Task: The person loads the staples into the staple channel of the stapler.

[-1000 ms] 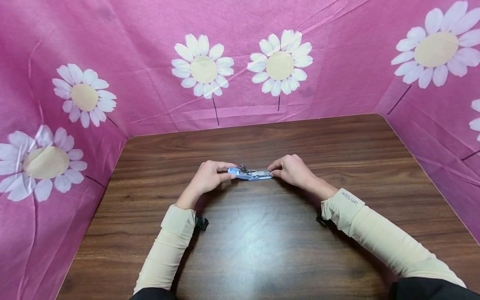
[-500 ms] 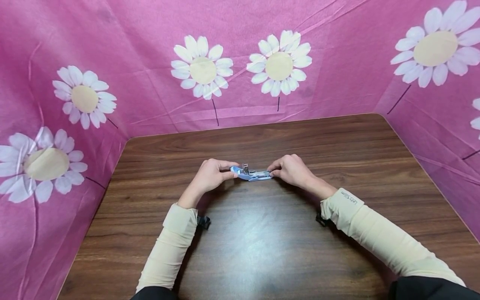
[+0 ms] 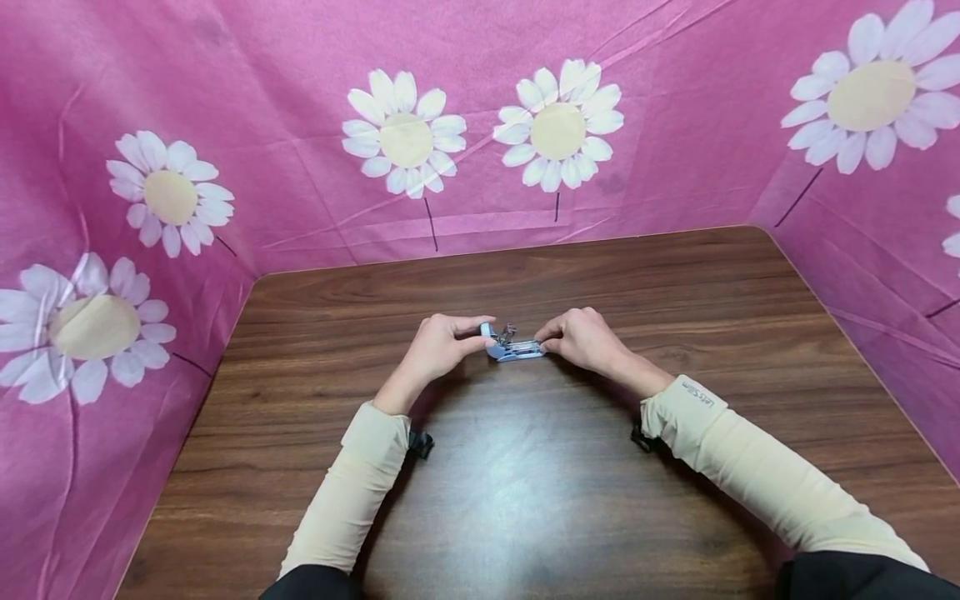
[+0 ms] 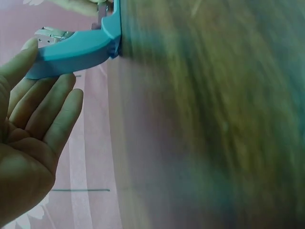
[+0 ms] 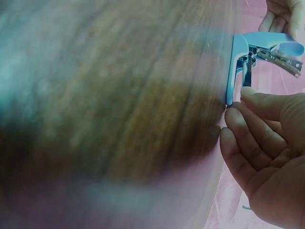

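A light blue stapler (image 3: 517, 355) lies on the table, its top arm swung up at the left and its metal magazine parts showing. My left hand (image 3: 442, 343) pinches the end of the raised blue top arm (image 4: 71, 52) between thumb and fingers. My right hand (image 3: 587, 340) holds the far right end of the base, with the thumb on the metal part and the fingers at the base's edge in the right wrist view. A silver metal piece (image 5: 281, 62) sticks out at a slant beneath the raised arm.
The brown wood-grain table (image 3: 495, 475) reaches back to a pink cloth wall (image 3: 300, 108) printed with white daisies, which also closes off both sides. Dark straps with small devices sit at both wrists.
My left hand has moved right and slightly up, swinging the stapler's top arm to a steeper angle. My right hand has stayed at the base's end.
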Available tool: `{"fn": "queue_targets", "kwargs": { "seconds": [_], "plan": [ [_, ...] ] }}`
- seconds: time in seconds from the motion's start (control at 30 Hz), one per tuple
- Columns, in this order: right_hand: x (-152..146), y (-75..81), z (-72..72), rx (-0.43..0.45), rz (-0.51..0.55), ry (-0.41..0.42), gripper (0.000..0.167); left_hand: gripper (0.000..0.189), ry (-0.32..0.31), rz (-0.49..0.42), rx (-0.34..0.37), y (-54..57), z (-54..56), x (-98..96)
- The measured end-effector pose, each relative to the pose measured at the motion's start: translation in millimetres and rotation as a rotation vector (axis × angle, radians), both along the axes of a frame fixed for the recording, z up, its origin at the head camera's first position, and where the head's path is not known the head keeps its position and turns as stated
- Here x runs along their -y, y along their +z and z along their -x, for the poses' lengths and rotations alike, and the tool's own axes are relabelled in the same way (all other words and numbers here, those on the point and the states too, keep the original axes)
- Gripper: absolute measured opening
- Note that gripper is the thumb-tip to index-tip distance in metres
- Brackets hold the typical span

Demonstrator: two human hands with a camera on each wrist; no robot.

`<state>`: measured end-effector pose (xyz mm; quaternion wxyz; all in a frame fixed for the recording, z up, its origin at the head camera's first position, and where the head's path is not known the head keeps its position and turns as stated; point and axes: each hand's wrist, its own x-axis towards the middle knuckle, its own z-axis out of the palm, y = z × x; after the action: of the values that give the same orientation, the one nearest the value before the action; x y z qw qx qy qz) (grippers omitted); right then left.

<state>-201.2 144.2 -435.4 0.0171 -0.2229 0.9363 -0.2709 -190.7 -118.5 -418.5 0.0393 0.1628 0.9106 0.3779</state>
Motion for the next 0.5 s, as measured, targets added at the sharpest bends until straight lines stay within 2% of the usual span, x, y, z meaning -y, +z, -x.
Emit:
{"fn": "queue_targets", "kwargs": {
  "seconds": [0.27, 0.5],
  "plan": [
    [-0.2, -3.9, 1.0, 0.014, 0.001, 0.027, 0.011, 0.043, -0.072, 0.031, -0.01, -3.8, -0.7, -16.6],
    [-2.9, -4.2, 4.3, 0.03, 0.007, 0.014, 0.013, 0.044, -0.155, 0.059, 0.011, 1.1, 3.2, -25.2]
  ]
}}
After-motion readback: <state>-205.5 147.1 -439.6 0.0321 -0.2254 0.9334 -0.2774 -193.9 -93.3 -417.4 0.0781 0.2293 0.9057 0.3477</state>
